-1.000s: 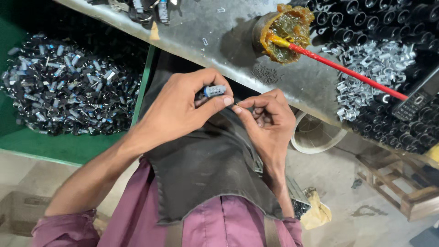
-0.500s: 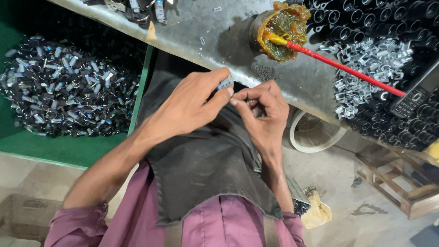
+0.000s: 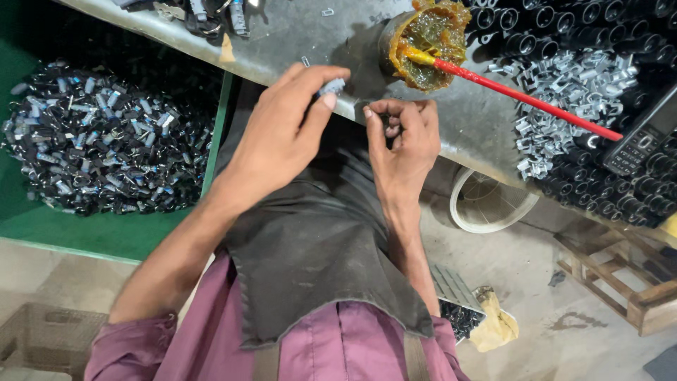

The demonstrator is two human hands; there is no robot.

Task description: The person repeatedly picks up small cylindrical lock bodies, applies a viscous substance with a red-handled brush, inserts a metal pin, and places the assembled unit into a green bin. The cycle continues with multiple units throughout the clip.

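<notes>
The left hand [image 3: 282, 134] pinches a small grey-blue metal part [image 3: 331, 87] between thumb and forefinger, at the near edge of the grey surface [image 3: 303, 35]. The right hand [image 3: 403, 144] sits just beside it, fingers [image 3: 395, 116] curled around something too small to identify. Beyond the right fingers stands a glue pot [image 3: 427, 39] holding a red stick [image 3: 529, 99]. Left of the left fingers lies a heap of dark parts [image 3: 99, 141].

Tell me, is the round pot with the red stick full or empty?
Full, nearly to the rim. The pot holds glossy amber paste that has spilled over its edge, and the red stick rests in it, leaning right.
</notes>
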